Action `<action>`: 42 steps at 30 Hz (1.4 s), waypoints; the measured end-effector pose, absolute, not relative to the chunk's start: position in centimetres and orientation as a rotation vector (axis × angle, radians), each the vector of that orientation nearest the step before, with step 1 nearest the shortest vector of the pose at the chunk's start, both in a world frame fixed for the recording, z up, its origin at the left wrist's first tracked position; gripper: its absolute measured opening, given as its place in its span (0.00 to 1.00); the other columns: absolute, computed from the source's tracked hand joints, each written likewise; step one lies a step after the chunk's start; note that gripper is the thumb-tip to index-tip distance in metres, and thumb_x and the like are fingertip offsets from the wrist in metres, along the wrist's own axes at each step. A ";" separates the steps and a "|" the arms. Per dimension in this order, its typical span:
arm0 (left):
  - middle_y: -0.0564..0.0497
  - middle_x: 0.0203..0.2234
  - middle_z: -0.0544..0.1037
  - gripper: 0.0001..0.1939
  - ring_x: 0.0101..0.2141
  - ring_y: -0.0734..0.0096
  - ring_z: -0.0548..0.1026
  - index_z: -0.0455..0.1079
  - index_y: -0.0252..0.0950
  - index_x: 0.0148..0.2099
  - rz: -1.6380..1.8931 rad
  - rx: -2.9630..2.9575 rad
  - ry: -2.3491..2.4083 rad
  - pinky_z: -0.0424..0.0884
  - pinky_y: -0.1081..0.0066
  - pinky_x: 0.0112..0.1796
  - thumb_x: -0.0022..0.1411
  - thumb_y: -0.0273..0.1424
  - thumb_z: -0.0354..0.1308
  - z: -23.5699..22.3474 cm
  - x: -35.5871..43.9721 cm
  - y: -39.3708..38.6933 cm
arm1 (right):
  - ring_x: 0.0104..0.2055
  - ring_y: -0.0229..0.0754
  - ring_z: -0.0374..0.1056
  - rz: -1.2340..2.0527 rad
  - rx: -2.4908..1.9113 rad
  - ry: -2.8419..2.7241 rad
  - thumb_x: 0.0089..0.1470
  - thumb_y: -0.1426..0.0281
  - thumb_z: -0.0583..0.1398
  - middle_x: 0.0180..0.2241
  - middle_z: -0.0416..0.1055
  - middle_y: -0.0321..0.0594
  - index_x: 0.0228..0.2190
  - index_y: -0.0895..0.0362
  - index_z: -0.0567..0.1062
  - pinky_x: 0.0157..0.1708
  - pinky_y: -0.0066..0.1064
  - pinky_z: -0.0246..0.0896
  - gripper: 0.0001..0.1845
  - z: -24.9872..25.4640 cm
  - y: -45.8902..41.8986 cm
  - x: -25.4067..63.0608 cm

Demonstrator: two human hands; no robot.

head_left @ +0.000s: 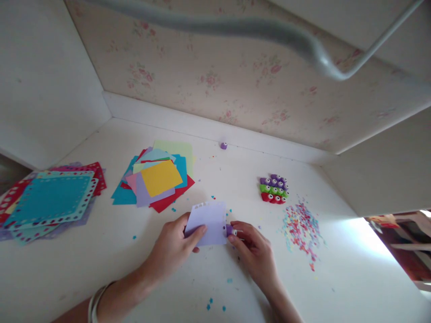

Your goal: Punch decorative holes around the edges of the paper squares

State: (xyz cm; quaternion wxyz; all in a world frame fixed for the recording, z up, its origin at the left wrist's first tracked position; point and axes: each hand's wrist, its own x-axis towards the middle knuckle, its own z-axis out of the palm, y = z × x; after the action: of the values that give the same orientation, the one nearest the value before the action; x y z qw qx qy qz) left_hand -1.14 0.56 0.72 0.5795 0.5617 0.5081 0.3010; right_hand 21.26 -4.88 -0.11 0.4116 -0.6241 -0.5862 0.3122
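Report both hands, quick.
Left hand: closed on the lilac paper, thumb on top.
Right hand: closed on a purple punch at the paper's right edge.

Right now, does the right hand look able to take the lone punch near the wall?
Probably not at once: the right hand holds a purple punch at the edge of the lilac sheet. Otherwise the way to the lone punch seems open, with only paper bits between.
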 end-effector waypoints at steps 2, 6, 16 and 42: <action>0.50 0.32 0.81 0.18 0.27 0.66 0.80 0.72 0.36 0.47 0.709 1.339 1.203 0.80 0.71 0.25 0.62 0.43 0.59 0.7 -1.2 0.5 | 0.39 0.45 0.76 0.772 -1.585 -1.471 0.56 0.63 0.64 0.43 0.77 0.41 0.39 0.47 0.78 0.34 0.35 0.77 0.07 0.0 -4.9 21.3; 0.50 0.32 0.81 0.17 0.27 0.66 0.80 0.72 0.36 0.47 0.718 1.344 1.197 0.80 0.72 0.25 0.62 0.42 0.59 0.7 -1.1 0.5 | 0.38 0.45 0.77 0.763 -1.595 -1.449 0.56 0.63 0.64 0.44 0.77 0.41 0.40 0.48 0.78 0.34 0.35 0.77 0.08 0.0 -4.9 21.5; 0.50 0.33 0.81 0.18 0.28 0.64 0.81 0.72 0.36 0.48 0.720 1.327 1.198 0.80 0.70 0.24 0.62 0.43 0.59 0.5 -1.1 0.5 | 0.42 0.41 0.76 0.679 -1.502 -1.587 0.59 0.68 0.63 0.45 0.76 0.43 0.40 0.52 0.76 0.36 0.27 0.77 0.06 -0.4 -4.9 21.7; 0.51 0.31 0.81 0.17 0.26 0.65 0.81 0.72 0.37 0.48 0.683 1.417 1.233 0.77 0.73 0.24 0.63 0.43 0.57 0.0 -1.0 0.5 | 0.40 0.40 0.76 0.635 -1.490 -1.664 0.60 0.69 0.62 0.45 0.75 0.43 0.42 0.53 0.76 0.29 0.24 0.77 0.07 0.0 -4.9 21.3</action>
State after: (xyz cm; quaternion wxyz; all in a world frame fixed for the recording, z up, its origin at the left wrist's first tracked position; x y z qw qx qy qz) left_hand -0.98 0.47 0.03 0.5407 0.5964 0.5188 0.2876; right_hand 21.30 -4.90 -0.04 0.3981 -0.5886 -0.6573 0.2509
